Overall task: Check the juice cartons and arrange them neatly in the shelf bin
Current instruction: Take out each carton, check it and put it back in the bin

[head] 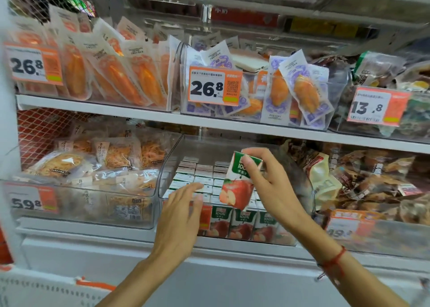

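From the head view, the person stands close to a white shop shelf. The right hand (267, 181) grips a small green-and-white juice carton with a red apple printed on its face (239, 181), fingers and thumb curled around its top end. The carton is tilted, lifted clear above the clear plastic shelf bin (169, 167) on the lower shelf. A thin red string bracelet (335, 260) sits on that wrist.

The left hand (183, 202) reaches toward the front left of the bin, fingers straight and together, holding nothing; its fingertips lie over the packed rows of matching apple juice cartons (200, 174) standing upright inside. Whether the fingertips actually touch the carton tops I cannot tell. The front row shows its apple faces through the bin's front wall.

Left of that bin, another clear bin holds bags of shredded orange snack (93, 162), with an orange price tag reading 59.8 (30, 199). On the shelf above, sealed pouches with orange contents (116, 69) fill a bin, and an orange-and-white tag marked 26.8 (213, 85) hangs on the bin beside it.
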Demonstrator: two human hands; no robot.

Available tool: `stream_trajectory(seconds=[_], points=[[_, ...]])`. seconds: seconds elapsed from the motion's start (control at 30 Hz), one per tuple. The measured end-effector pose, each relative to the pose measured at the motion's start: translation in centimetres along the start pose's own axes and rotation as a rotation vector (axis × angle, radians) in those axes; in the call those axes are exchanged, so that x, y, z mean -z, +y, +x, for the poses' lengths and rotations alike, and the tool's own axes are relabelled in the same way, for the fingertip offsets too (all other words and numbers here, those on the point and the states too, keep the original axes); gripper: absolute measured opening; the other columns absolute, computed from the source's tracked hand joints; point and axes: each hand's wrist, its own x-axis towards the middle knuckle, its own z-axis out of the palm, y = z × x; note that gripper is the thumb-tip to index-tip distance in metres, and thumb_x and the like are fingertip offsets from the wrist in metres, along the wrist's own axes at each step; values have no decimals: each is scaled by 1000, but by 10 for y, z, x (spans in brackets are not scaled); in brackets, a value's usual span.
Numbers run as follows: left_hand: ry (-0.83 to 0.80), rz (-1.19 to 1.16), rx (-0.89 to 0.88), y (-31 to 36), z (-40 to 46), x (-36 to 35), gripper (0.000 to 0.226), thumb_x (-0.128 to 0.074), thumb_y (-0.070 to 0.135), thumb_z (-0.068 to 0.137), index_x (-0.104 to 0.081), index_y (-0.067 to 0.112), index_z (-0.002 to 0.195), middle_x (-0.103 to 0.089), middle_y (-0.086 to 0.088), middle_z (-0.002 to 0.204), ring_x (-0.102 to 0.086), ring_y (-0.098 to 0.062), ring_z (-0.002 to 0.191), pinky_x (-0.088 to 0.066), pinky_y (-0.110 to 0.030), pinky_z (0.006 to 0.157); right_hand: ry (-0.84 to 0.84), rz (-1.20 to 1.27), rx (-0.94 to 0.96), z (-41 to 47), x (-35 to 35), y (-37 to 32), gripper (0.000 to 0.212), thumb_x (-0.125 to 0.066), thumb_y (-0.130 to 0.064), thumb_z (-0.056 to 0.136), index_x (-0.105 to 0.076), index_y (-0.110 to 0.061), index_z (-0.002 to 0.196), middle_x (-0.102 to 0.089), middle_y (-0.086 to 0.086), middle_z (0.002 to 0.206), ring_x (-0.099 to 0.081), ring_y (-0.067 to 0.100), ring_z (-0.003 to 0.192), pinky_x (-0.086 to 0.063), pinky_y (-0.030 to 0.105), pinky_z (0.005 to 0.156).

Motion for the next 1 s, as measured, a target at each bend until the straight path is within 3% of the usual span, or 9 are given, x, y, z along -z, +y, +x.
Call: stream_trajectory(seconds=[0.07, 0.2, 0.27, 0.37, 0.47, 0.7, 0.8, 0.9, 1.0], points=[[34, -272, 125, 16, -1, 10, 33, -34, 39, 102, -53, 33, 129, -52, 14, 132, -47, -2, 116, -35, -21, 95, 13, 75, -79, -14, -11, -3, 13, -57, -35, 94, -58, -30, 106, -62, -12, 106, -58, 0, 93, -49, 13, 73], [-166, -441, 174, 33, -7, 29, 30, -47, 45, 96, -55, 37, 123, -58, 24, 116, -54, 16, 97, -41, 0, 68, -60, 211, -232, -33, -24, -5, 29, -68, -42, 81, -59, -34, 107, -63, -12, 114, -61, 8, 103, -54, 25, 84], [-263, -418, 150, 33, -12, 32, 26, -56, 41, 93, -57, 39, 119, -62, 24, 114, -58, 13, 99, -44, -1, 70, -81, 222, -213, -38, -26, -5, 27, -71, -39, 81, -61, -35, 105, -63, -18, 112, -60, 0, 102, -52, 22, 87], [-332, -510, 157, 31, -17, 32, 21, -61, 29, 92, -62, 36, 112, -71, 21, 105, -64, 5, 101, -50, -9, 74, -79, 236, -248, -44, -30, -5, 34, -69, -49, 73, -63, -36, 103, -64, -14, 113, -60, 7, 105, -53, 35, 94], [-308, -614, 246, 31, -20, 30, 21, -65, 26, 89, -64, 32, 109, -73, 16, 101, -69, -1, 95, -54, -15, 69, -91, 317, -345, -45, -34, -1, 40, -63, -56, 68, -63, -37, 103, -67, -7, 111, -64, 14, 106, -55, 41, 94], [-67, -731, 461, 31, -19, 14, 20, -66, 26, 90, -62, 18, 108, -71, -2, 104, -73, -8, 76, -56, -20, 58, -288, 387, -506, -43, -31, 11, 27, -44, -38, 101, -67, -25, 108, -75, -5, 93, -71, 7, 85, -56, 19, 66], [35, -744, 475, 29, -15, 15, 25, -67, 25, 89, -63, 13, 111, -71, -5, 105, -72, -15, 85, -60, -28, 69, -420, 343, -521, -46, -29, 15, 34, -42, -37, 102, -68, -19, 111, -74, 6, 101, -69, 15, 95, -57, 31, 87], [81, -705, 472, 27, -11, 18, 30, -68, 29, 88, -62, 13, 113, -71, -4, 106, -68, -21, 100, -54, -46, 93, -488, 361, -526, -48, -29, 13, 32, -43, -31, 103, -69, -16, 114, -73, 8, 99, -64, 15, 96, -55, 27, 89], [80, -691, 456, 26, -12, 20, 35, -68, 33, 88, -63, 13, 116, -72, -4, 106, -68, -22, 101, -52, -47, 96, -502, 386, -516, -49, -26, 10, 31, -46, -29, 102, -67, -15, 119, -72, 4, 101, -66, 17, 99, -53, 30, 94]])
